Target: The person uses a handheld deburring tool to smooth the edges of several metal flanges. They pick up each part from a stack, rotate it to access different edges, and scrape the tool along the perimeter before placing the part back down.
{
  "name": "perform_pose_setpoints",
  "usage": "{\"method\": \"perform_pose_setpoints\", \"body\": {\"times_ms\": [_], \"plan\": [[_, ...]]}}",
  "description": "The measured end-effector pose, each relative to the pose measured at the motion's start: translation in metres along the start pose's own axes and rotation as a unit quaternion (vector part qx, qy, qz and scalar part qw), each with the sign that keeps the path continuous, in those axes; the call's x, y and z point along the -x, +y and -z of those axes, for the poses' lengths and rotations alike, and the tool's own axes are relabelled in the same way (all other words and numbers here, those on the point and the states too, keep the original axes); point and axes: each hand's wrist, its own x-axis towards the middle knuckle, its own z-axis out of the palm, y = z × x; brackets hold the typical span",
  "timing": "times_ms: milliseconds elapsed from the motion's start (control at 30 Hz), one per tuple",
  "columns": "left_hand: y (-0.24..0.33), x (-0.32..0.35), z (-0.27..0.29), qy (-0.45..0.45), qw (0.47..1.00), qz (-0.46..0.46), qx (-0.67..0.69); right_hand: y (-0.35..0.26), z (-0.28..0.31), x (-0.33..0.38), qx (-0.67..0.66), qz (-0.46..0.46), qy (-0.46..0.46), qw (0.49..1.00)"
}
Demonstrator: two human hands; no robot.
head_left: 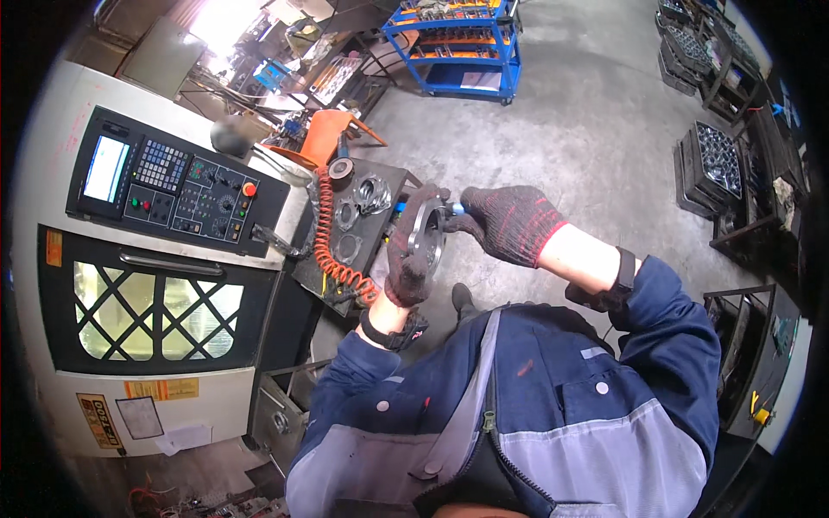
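Observation:
My left hand (408, 266), in a dark knitted work glove, is wrapped round the side of a dark metal ring (421, 226). The ring is held up on edge in front of my body. From the right, my right hand (516, 224), in a matching glove with red threads, pinches a small tool with a blue handle (458, 208). The tool's tip meets the ring's near upper edge or sits just beside it; I cannot tell which. Gloved fingers hide most of the tool. Several similar metal rings (347, 249) lie on the dark bench top to the left.
A coiled orange air hose (324, 224) hangs along the bench (380, 177), near an angle grinder (342, 164). A machine with a control panel (177, 186) stands at left. An orange chair (328, 129) and blue cart (458, 82) are beyond. Crates of metal parts (712, 164) stand right.

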Motion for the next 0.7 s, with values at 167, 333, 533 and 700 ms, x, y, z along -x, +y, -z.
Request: {"method": "perform_pose_setpoints", "body": {"times_ms": [167,333,533,700], "plan": [[0.007,-0.003,-0.005,0.021,0.999,0.025,0.04,-0.007,-0.038,0.016,-0.068,-0.018,-0.035,0.997],[0.002,-0.006,-0.003,0.014,0.999,0.026,0.027,-0.025,-0.021,0.03,0.004,0.058,-0.102,0.993],[-0.023,0.003,0.014,-0.025,0.989,-0.007,-0.145,-0.017,0.016,0.015,0.034,0.053,-0.034,0.997],[-0.017,0.006,0.006,-0.019,0.995,-0.013,-0.094,0.007,-0.001,0.003,-0.015,-0.017,-0.007,1.0]]}}
